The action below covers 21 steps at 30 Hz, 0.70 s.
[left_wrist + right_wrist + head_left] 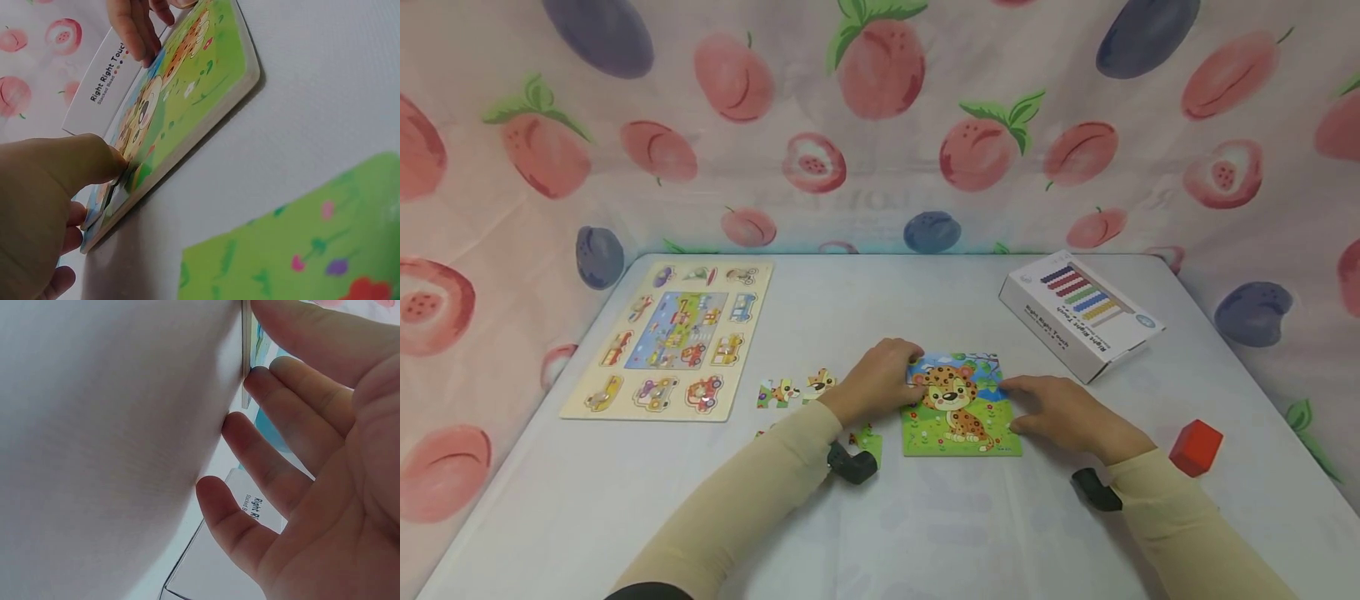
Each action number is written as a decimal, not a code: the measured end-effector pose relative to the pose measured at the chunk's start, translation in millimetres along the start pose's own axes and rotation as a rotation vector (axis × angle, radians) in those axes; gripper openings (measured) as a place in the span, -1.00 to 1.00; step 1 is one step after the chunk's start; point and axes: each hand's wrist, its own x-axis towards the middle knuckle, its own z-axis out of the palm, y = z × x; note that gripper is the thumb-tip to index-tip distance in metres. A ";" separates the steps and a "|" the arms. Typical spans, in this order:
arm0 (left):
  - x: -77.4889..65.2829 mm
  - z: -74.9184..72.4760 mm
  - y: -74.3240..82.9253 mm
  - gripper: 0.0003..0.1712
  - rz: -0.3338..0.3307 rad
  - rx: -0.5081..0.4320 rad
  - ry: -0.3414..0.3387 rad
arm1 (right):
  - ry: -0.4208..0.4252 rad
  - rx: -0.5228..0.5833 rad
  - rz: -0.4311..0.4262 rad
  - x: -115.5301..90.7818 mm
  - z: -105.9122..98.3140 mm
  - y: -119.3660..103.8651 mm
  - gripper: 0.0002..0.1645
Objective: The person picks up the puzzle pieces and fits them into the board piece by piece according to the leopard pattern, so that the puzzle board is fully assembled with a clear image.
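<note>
A leopard jigsaw puzzle (958,417) on a thin board lies flat at the middle of the table. My left hand (880,383) is at its upper left corner. In the left wrist view, the thumb lies on a corner puzzle piece (100,195) and fingertips meet its outer edge, pinching it; a dark gap shows beside this piece. Along the puzzle's right edge, my right hand (1071,412) has its thumb and extended fingers spread, touching the side. The right wrist view shows those fingertips (256,378) by the board's edge (247,344).
Loose puzzle pieces (778,392) lie left of the puzzle, some partly hidden under the left forearm. A wooden vehicle peg board (576,400) is at the far left. At the back right sits a white toy box (1052,329), with a red block (1197,447) nearer the right forearm.
</note>
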 end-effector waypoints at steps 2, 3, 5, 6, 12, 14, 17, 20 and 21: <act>0.4 1.0 -0.1 -0.38 0.002 0.006 0.002 | 0.000 0.000 0.002 0.0 0.2 -0.3 -0.27; 0.5 1.4 0.0 -0.38 0.002 0.008 0.003 | 0.000 0.000 0.004 -0.1 0.3 -0.5 -0.27; 0.5 1.9 0.4 -0.38 0.002 0.015 0.002 | -0.002 0.002 0.009 -0.2 0.4 -0.9 -0.27; 0.4 1.9 0.7 -0.38 0.001 0.019 0.001 | -0.004 0.003 0.013 -0.2 0.4 -1.2 -0.27; -0.8 1.5 2.1 -0.37 -0.003 0.040 0.003 | -0.008 0.007 0.018 -0.5 0.0 -1.4 -0.27; -1.3 1.5 2.5 -0.35 -0.006 0.036 0.000 | -0.007 0.005 0.017 -0.4 0.0 -0.9 -0.27; -2.0 1.5 2.8 -0.32 -0.005 0.019 -0.002 | -0.007 0.006 0.019 -0.3 0.0 -0.5 -0.27; -2.2 1.7 2.9 -0.33 0.002 -0.004 -0.009 | -0.007 0.007 0.021 -0.1 0.2 -0.3 -0.27; -2.2 1.8 2.9 -0.34 0.004 -0.010 -0.012 | -0.007 0.006 0.021 -0.1 0.2 -0.3 -0.27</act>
